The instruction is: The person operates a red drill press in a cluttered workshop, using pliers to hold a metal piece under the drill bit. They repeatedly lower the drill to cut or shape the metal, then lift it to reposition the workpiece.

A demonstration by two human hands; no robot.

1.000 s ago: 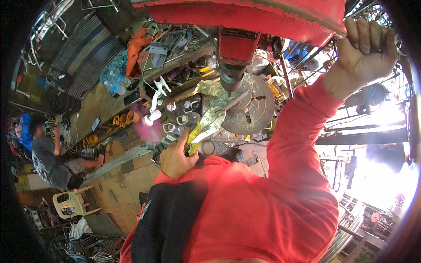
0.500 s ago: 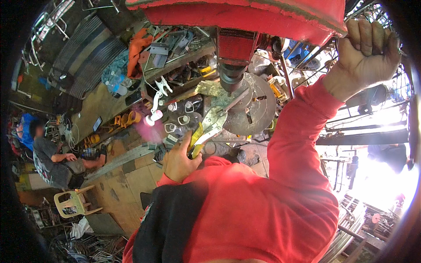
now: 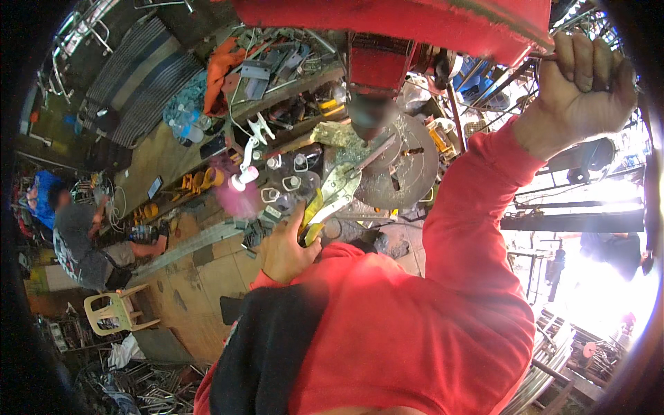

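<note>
Head view: left hand (image 3: 287,247) up close, fingers clamped on yellow-gripped pliers (image 3: 340,188); these reach over the slotted disc (image 3: 419,177) from its 8 o'clock edge. Blurred drill chuck (image 3: 372,115) toward 11. Bottles (image 3: 293,182) crowd pliers' 9 o'clock. Right hand (image 3: 588,86) out at 2, fingers curled together, can't tell around what. Disc's 4 o'clock rim well apart from pliers.

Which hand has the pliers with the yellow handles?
The left hand: it grips the yellow-handled pliers, while the right hand is raised, fingers curled, beside the red machine.
</note>
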